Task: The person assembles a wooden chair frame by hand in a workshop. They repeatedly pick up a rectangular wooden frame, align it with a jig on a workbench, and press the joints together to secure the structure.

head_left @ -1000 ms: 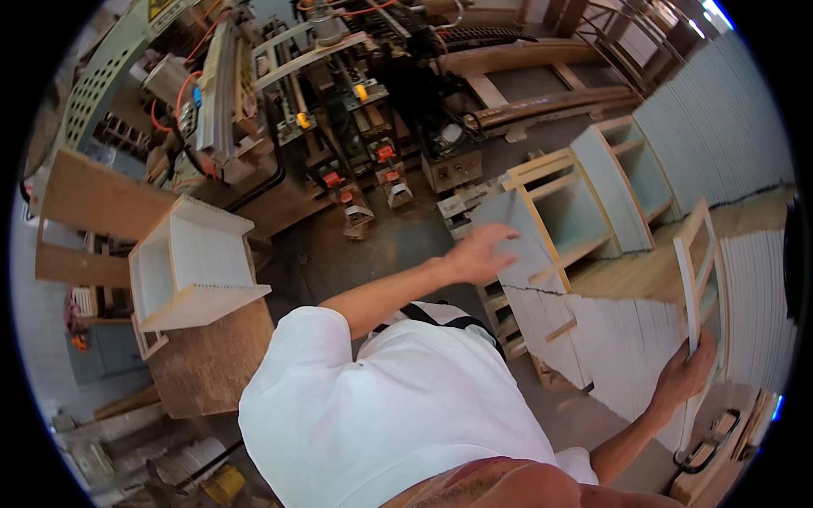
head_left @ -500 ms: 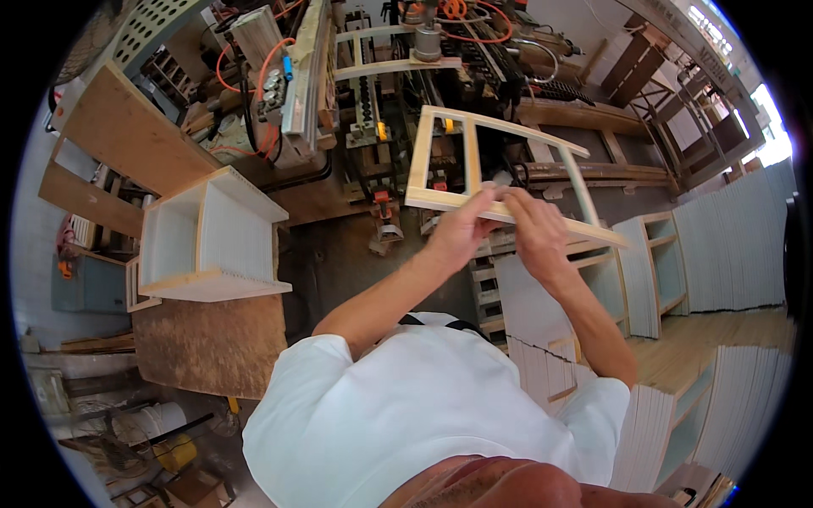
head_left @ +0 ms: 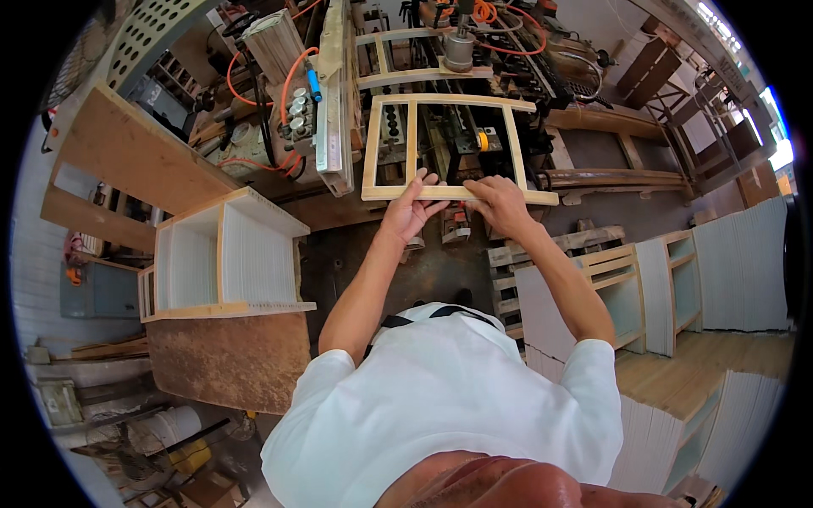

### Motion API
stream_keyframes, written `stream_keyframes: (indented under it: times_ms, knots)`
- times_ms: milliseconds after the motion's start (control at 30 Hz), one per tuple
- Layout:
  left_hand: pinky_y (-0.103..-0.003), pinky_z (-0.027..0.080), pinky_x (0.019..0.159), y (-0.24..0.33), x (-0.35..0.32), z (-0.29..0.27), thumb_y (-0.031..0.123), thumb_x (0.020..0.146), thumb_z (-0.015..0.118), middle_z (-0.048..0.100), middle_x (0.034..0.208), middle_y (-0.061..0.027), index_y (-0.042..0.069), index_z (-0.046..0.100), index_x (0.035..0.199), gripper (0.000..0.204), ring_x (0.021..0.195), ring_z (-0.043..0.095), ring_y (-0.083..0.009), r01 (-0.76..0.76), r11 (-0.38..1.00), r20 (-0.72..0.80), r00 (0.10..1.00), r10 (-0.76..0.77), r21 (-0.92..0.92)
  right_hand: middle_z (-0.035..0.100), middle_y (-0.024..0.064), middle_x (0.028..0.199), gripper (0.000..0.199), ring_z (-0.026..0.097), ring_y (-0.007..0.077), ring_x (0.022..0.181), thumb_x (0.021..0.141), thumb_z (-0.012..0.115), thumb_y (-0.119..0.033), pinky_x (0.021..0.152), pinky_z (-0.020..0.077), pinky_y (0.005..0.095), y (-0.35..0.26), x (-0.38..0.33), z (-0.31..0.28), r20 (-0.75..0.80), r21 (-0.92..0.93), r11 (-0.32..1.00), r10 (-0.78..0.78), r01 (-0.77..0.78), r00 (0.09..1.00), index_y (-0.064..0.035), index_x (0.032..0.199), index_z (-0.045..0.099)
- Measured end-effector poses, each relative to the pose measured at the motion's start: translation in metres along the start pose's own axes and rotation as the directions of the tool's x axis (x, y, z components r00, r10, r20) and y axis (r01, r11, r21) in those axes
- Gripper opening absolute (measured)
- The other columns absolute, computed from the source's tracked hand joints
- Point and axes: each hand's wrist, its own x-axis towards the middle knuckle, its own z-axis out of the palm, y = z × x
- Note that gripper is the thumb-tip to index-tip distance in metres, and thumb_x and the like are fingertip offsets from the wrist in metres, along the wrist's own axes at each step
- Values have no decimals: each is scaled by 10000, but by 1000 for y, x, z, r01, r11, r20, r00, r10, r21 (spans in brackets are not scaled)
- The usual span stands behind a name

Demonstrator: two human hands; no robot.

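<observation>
A pale wooden frame (head_left: 412,144) with two long rails and several crosspieces is held level in front of me, over the near end of a machine. My left hand (head_left: 406,212) grips its near rail left of the middle, thumb up against the wood and fingers reaching to the right. Farther right on that rail, my right hand (head_left: 504,207) is closed over it from above, fingers pointing left. The undersides of both grips are hidden. Beyond it, a similar wooden frame (head_left: 381,55) lies in the machine under a metal cylinder (head_left: 458,51).
A long stack of white-faced panels with wooden edges (head_left: 262,254) lies on a brown board (head_left: 237,360) at left. More stacked panels (head_left: 737,271) stand at right, near a wooden pallet (head_left: 584,241). A metal machine beam (head_left: 336,127) with orange hoses borders the left side.
The wooden frame has swung from a tilted, skewed position to nearly level and shifted left. My hands have moved apart along its near rail, the left one leftward.
</observation>
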Motion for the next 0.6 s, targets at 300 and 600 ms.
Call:
stream_keyframes:
  times_ms: [300, 600]
  knots:
    - [-543, 416, 1031, 15, 29, -20, 238, 987, 503, 580, 1224, -73, 76, 407, 1381, 437, 1256, 489, -307, 0, 999, -41, 999, -2, -52, 615, 80, 835, 327, 569, 292, 781, 735, 724, -174, 693, 432, 395, 18, 32, 21, 0, 46, 999, -11, 11, 1000, -97, 1048, 667]
    - [-539, 397, 1042, 41, 26, -33, 250, 988, 502, 596, 1214, -75, 83, 424, 1374, 428, 1291, 452, -335, 3, 1000, -1, 1000, -3, -27, 628, 81, 879, 355, 576, 283, 805, 747, 713, -191, 721, 452, 397, 13, 51, 32, 62, 111, 994, -32, 25, 998, -61, 1071, 652]
